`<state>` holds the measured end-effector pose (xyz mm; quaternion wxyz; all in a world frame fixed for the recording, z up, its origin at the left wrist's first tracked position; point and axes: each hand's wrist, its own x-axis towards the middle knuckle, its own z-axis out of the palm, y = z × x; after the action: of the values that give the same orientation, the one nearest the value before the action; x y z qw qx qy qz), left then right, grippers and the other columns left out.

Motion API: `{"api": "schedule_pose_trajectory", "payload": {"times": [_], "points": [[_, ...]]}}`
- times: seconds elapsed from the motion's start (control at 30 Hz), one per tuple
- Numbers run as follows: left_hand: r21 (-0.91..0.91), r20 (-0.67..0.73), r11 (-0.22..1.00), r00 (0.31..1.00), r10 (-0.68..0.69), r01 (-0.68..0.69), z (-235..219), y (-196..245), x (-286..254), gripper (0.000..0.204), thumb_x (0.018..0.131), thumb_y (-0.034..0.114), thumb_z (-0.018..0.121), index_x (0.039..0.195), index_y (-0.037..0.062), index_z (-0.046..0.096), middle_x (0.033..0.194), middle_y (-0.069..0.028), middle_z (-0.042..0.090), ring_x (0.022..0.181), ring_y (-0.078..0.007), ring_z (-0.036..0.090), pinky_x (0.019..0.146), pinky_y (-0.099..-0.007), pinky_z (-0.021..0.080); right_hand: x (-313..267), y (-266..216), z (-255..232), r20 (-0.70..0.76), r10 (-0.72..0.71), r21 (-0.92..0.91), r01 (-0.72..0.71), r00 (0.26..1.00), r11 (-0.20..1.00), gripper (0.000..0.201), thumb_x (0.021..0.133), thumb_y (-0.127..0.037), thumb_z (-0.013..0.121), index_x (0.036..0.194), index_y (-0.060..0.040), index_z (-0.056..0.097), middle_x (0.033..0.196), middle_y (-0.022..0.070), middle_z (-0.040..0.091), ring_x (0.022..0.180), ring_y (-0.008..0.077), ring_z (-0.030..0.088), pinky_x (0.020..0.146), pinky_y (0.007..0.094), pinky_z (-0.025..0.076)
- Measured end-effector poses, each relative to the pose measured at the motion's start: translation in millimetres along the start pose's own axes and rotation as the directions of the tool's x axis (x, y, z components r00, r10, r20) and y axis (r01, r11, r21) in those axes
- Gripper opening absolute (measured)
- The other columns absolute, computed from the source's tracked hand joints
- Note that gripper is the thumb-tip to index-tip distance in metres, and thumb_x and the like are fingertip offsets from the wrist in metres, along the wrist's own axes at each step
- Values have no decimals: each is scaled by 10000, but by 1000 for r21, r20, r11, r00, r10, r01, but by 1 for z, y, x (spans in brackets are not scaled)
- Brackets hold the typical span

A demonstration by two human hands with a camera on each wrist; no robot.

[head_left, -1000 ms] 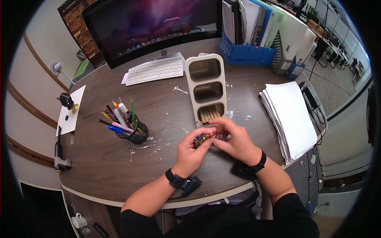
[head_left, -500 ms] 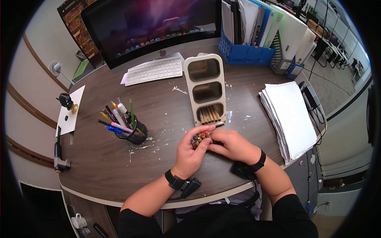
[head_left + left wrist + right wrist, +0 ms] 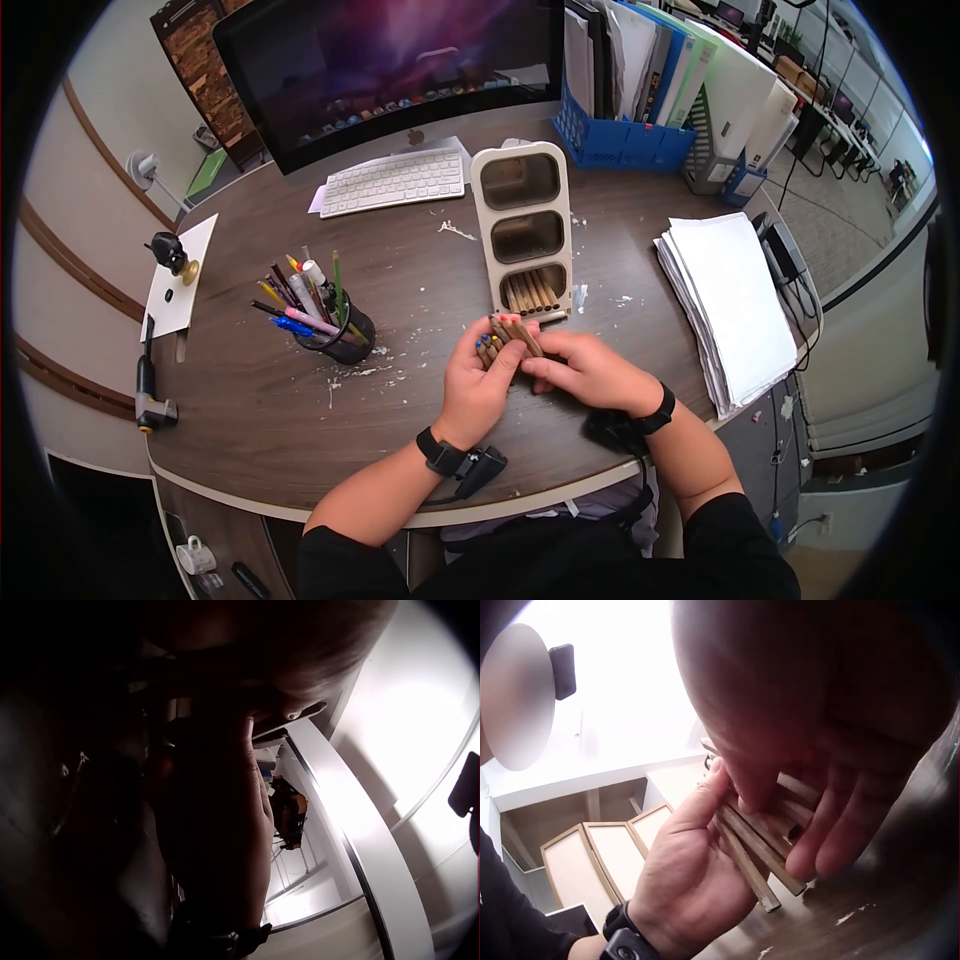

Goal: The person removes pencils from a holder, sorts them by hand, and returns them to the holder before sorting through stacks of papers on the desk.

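Several wooden coloured pencils point(image 3: 486, 352) with blue and yellow tips lie in my left hand point(image 3: 470, 388), its thumb across them. My right hand point(image 3: 598, 372) holds pencils with reddish tips point(image 3: 516, 328) at the bundle's right side; these stick up higher than the others. In the right wrist view, pencil shafts point(image 3: 750, 862) run between the left thumb and the right fingers. Just beyond the hands stands a beige three-compartment holder point(image 3: 484, 220), with several pencils point(image 3: 532, 290) in its nearest compartment. The left wrist view is mostly dark, with the pencils hidden.
A black mesh cup point(image 3: 352, 342) of pens stands on the left. Behind are a white keyboard point(image 3: 395, 182) and a monitor point(image 3: 400, 70). A paper stack point(image 3: 735, 310) lies on the right, and a blue file rack point(image 3: 630, 142) stands at the back.
The reddish-tipped pencils have risen above the rest of the bundle. My right hand has drawn back from near the holder and closed in on the bundle's right side.
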<state>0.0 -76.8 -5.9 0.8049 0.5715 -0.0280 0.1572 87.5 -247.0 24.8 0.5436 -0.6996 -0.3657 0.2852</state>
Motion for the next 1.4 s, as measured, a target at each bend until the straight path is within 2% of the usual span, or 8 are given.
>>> {"api": "schedule_pose_trajectory", "payload": {"times": [0.13,0.27,0.33,0.53,0.73,1.0,1.27,1.4], "points": [[28,-103,1000,995,2,1,6,7,3,290,1065,73,589,1337,-13,538,1244,-154,713,1191,-206,666,1042,-345,523,-2,-6,-8,-92,77,15,-76,993,997,159,1021,-158,658,1029,0,641,811,92,675,729,154,697,677,320,547],[96,-149,994,987,63,-48,5,8,4,247,1067,88,593,1294,-3,561,1173,-128,724,1090,-170,685,979,-315,546,-3,-22,-16,-393,-107,-205,27,913,978,117,1006,-102,655,1038,10,660,855,128,680,736,221,695,682,348,536],[109,-160,994,986,34,-17,2,5,3,216,1067,101,600,1263,12,580,1104,-103,726,984,-136,685,914,-285,558,-1,-23,-30,-473,-410,-608,48,780,792,125,985,-80,669,1072,9,675,879,158,673,761,299,673,691,372,525],[130,-159,991,986,43,-22,1,3,5,195,1060,109,617,1232,18,602,1069,-85,721,912,-109,678,845,-265,567,19,-49,-35,-459,-470,-764,-65,754,642,191,949,-92,704,1132,-41,687,903,175,677,817,376,669,713,435,529],[129,-155,992,988,14,6,2,9,5,198,1056,106,618,1233,18,610,1060,-79,717,901,-105,676,834,-257,564,51,-68,-22,-357,-391,-820,-84,848,566,277,912,-157,743,1151,-50,653,987,189,713,864,407,692,745,468,561],[272,-214,958,965,152,-91,-5,-8,10,244,1060,115,608,1286,26,599,1052,-50,687,904,-100,667,820,-261,561,56,-57,-8,-343,-510,-802,36,789,596,223,921,-152,749,1115,-66,683,990,117,689,817,335,707,699,421,568],[57,-222,998,975,-7,20,-4,3,12,414,1069,113,581,1458,8,486,1412,-115,577,956,-114,665,813,-272,562,51,-44,-4,-338,-568,-797,93,750,597,299,905,-170,770,1186,-95,701,1033,70,694,801,274,716,655,366,569],[24,-228,999,973,-42,48,-3,1,13,404,1067,108,582,1448,7,492,1380,-109,590,948,-114,662,807,-270,561,56,-45,-3,-313,-565,-817,87,763,570,302,903,-198,770,1183,-105,708,1029,58,692,805,262,712,667,361,571]]}}
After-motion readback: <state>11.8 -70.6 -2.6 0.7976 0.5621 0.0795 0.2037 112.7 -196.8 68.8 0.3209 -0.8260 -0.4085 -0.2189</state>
